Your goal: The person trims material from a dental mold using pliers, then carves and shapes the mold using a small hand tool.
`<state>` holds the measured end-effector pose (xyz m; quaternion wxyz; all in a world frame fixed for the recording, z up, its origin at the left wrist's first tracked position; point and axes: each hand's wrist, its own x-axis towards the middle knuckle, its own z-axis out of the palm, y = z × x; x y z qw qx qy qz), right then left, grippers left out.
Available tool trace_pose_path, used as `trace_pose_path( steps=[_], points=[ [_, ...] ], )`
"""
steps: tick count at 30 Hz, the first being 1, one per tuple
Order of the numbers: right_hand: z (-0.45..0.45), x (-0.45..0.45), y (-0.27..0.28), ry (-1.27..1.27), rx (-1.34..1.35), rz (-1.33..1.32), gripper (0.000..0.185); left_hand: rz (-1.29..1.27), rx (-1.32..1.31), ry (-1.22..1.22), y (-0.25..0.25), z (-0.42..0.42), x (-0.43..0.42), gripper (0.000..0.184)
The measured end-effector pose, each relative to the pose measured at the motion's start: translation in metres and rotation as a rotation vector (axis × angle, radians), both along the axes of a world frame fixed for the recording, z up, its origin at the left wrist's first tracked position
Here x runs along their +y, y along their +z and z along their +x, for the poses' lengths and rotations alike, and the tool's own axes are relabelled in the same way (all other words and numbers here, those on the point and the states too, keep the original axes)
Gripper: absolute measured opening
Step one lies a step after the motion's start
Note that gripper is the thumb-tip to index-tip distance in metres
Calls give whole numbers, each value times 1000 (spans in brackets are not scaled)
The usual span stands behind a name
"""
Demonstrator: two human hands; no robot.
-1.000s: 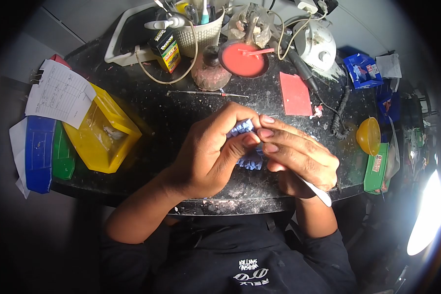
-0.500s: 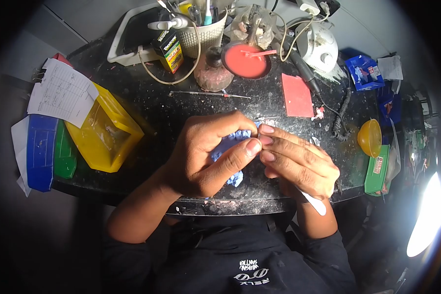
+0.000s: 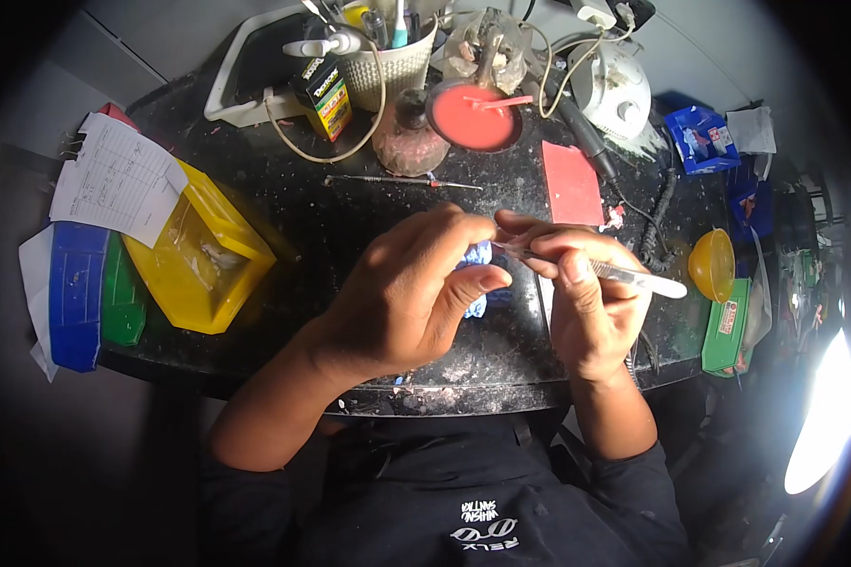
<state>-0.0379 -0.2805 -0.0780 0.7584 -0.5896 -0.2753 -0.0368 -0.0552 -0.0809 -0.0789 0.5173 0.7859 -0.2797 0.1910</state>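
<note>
My left hand [image 3: 397, 293] is closed around a blue dental cast [image 3: 476, 307], mostly hidden behind the fingers and thumb. Lumpy blue edges of it show between the thumb and index finger. In my right hand [image 3: 591, 307] is a slim wax carver [image 3: 641, 280], pinched between thumb and fingers, its pale rounded handle end pointing right. The carver's thin tip reaches left to the cast's upper edge beside my left index finger; whether it touches cannot be made out.
Behind my hands stand a pan of pink wax [image 3: 473, 121], a glass burner [image 3: 410, 142] and a long metal tool [image 3: 402, 181]. A pink wax sheet [image 3: 573, 184] lies to the right. Yellow bin [image 3: 246, 250] sits left; yellow bowl [image 3: 712, 266] and green tray [image 3: 728, 331] sit right.
My right hand has turned, so the carver's handle now points right instead of down toward the wrist. The left hand has tilted and shifted slightly, still holding the cast.
</note>
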Motion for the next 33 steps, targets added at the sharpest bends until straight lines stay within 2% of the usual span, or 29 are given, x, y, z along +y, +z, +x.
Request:
trace_pose_path(
  steps=[5, 12, 18, 23, 26, 28, 29, 30, 32, 33],
  points=[
    [-7, -2, 4, 80, 307, 107, 19, 25, -38, -14, -4, 2, -3, 26],
    [-9, -2, 2, 61, 339, 121, 18, -16, -17, -16, -6, 2, -4, 22],
    [-3, 1, 8, -103, -236, -235, 15, -58, 92, -8, 1, -3, -3, 19],
    [1, 1, 4, -107, -378, -297, 17, -43, 166, -7, 3, -5, 0, 20],
    [-1, 4, 8, -220, -603, -458, 25, -114, 237, -8, 4, -6, -3, 22],
    [0, 5, 7, -261, -640, -497, 23, -240, 232, -27, -1, -4, -6, 24],
    [0, 6, 7, -302, -675, -535, 29, -369, 295, -79, -7, -4, -9, 30],
    [0, 6, 7, -302, -675, -534, 29, -388, 341, -34, -6, -7, -8, 29],
    [0, 5, 6, -282, -684, -541, 28, -405, 385, 11, -3, -9, -6, 30],
    [0, 5, 5, -282, -685, -541, 28, -276, 341, 38, -5, -9, -2, 33]
  ],
)
